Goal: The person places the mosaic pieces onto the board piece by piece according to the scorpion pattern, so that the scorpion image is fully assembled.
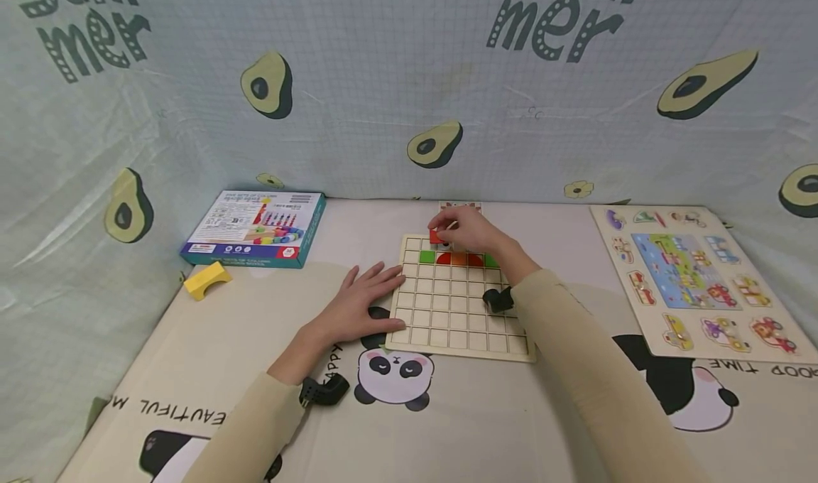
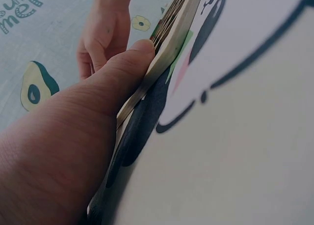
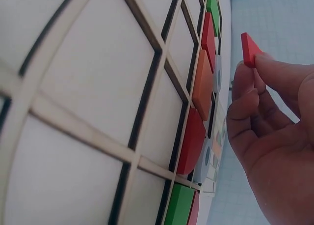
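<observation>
A wooden grid board lies on the table in the head view. In my right hand, thumb and finger pinch a small red tile, held just off the board's far rows. One row there carries a green tile, a red tile, an orange tile, another red one and a green tile. Pale tiles stand in the row behind, partly hidden. My left hand rests with spread, straight fingers against the board's left edge; its thumb touches the rim.
Beyond the right hand lies a patterned card, partly covered. A boxed set is at the back left, with a yellow arch block before it. To the right lies a picture puzzle board. A printed curtain hangs behind.
</observation>
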A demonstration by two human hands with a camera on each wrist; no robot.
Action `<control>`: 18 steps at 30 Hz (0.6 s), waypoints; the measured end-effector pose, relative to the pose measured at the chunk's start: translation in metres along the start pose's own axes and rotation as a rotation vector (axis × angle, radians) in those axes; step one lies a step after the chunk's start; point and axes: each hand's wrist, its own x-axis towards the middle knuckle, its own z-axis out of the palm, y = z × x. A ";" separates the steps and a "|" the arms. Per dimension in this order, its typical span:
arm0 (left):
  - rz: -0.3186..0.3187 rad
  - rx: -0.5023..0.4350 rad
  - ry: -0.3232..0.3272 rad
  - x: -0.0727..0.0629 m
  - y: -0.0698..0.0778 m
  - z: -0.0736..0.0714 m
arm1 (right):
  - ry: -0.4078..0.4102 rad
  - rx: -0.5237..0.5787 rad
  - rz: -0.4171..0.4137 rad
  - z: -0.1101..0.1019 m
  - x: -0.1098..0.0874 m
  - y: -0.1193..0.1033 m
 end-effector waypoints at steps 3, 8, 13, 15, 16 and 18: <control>0.003 0.001 0.004 0.000 0.000 0.000 | -0.003 -0.004 -0.003 0.001 0.001 -0.001; 0.011 -0.001 0.011 0.000 0.000 0.000 | -0.001 -0.018 -0.006 0.002 0.002 -0.005; 0.009 0.004 0.011 0.000 0.000 0.000 | -0.015 -0.031 0.004 0.003 0.004 -0.008; 0.008 0.005 0.011 -0.001 -0.001 0.000 | -0.016 -0.037 0.009 0.003 0.006 -0.008; 0.007 0.005 0.010 -0.001 -0.001 0.000 | -0.017 -0.038 0.005 0.004 0.007 -0.008; 0.006 0.003 0.007 -0.001 -0.001 0.000 | -0.020 -0.040 0.003 0.005 0.008 -0.008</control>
